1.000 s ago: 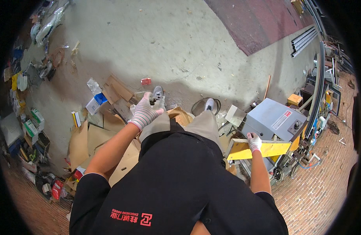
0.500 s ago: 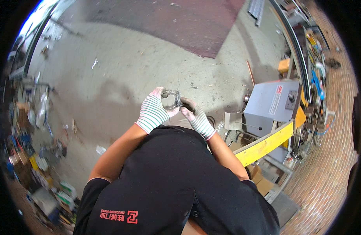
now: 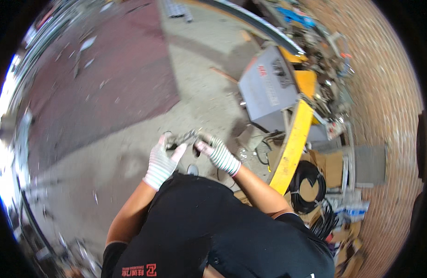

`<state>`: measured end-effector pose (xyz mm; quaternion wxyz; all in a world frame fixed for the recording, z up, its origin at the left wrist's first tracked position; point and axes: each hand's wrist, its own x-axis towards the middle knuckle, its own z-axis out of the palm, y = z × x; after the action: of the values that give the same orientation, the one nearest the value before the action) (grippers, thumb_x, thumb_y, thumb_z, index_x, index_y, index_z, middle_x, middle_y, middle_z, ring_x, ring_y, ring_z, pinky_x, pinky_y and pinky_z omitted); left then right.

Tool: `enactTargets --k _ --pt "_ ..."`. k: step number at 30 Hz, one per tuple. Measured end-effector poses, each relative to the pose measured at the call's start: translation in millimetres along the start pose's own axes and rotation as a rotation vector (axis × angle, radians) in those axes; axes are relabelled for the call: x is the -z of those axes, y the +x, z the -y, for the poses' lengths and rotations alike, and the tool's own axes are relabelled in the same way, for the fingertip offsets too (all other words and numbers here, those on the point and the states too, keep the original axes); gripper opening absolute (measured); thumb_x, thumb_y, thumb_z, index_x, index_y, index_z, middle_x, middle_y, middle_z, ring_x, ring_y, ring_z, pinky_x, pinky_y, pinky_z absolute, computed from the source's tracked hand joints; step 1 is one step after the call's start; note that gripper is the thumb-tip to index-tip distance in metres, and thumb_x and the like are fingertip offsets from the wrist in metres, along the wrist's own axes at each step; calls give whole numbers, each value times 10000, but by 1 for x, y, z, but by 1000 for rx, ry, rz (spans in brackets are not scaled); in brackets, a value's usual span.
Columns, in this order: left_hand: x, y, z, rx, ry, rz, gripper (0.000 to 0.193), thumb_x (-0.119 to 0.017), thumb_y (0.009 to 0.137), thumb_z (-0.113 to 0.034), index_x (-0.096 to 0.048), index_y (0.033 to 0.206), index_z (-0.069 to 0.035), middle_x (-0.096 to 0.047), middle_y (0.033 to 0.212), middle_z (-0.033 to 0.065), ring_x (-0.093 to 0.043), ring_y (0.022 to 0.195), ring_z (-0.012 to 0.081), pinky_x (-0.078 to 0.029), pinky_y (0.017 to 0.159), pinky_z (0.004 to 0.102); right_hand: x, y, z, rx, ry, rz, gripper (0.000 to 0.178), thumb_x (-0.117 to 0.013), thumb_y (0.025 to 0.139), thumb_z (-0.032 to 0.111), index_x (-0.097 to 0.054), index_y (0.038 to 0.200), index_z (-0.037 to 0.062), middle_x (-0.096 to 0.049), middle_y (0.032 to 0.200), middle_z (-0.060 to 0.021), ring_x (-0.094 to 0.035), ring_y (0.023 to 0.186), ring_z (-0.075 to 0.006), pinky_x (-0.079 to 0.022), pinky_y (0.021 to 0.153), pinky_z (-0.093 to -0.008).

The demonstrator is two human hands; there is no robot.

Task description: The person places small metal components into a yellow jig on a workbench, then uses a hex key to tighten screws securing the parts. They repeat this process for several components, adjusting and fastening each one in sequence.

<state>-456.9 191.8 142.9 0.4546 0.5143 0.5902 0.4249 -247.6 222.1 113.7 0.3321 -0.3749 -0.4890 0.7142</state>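
Observation:
In front of my body I hold a small grey metal piece (image 3: pixel 187 136) with link-like gaps along it; motion blur hides its exact kind. My left hand (image 3: pixel 161 161), in a white glove with green stripes, is closed on its left end, thumb and fingers pinching it. My right hand (image 3: pixel 217 153), in a matching glove with dirty fingertips, is closed at the piece's right end.
To the right stands a grey machine box (image 3: pixel 266 90) with a yellow beam (image 3: pixel 294 143) in front. Coiled black hose (image 3: pixel 310 187) and cardboard (image 3: pixel 333 169) lie by the brick wall (image 3: pixel 385 116). A dark red mat (image 3: pixel 107 78) covers floor at far left.
My view has swung to the right, so the machine and mat have shifted left in the picture. The metal piece, still between both hands, has tilted.

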Motion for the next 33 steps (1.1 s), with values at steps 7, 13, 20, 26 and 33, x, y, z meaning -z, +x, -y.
enactTargets --k 7,13,20,26,33 --pt "-55 164 -4 398 -160 689 311 -717 968 -208 -607 1156 14 -688 942 104 -670 831 151 -568 735 308 79 23 25 -32 -17 -327 680 -638 1012 421 -455 1481 -37 -633 939 -28 -577 879 -112 -488 868 -281" --pt "-128 283 -36 428 -248 1134 316 -678 990 -192 -594 1178 47 -699 1002 142 -709 902 209 -589 799 329 121 36 47 93 67 -747 637 -650 1006 363 -474 1458 -50 -642 936 -40 -603 881 -119 -500 867 -295" --pt "-220 366 -63 374 -113 1331 440 -646 1011 -254 -567 1301 67 -715 1051 168 -715 906 212 -579 843 344 201 58 48 151 97 -1016 516 -651 1005 238 -531 1422 -41 -668 1065 -38 -594 975 -106 -500 914 -279" --pt "-298 413 -82 344 64 1122 326 -735 954 -207 -599 1150 17 -719 935 112 -701 823 163 -563 758 296 309 76 82 86 -111 -931 476 -614 1009 250 -563 1395 -24 -712 1103 -108 -628 980 -112 -516 910 -296" --pt "-370 477 -136 216 109 1160 333 -734 946 -201 -620 1164 24 -687 903 85 -674 880 156 -570 778 317 391 92 127 222 -81 -1017 436 -606 999 162 -567 1396 -16 -696 1191 -126 -640 1055 -143 -522 928 -295"
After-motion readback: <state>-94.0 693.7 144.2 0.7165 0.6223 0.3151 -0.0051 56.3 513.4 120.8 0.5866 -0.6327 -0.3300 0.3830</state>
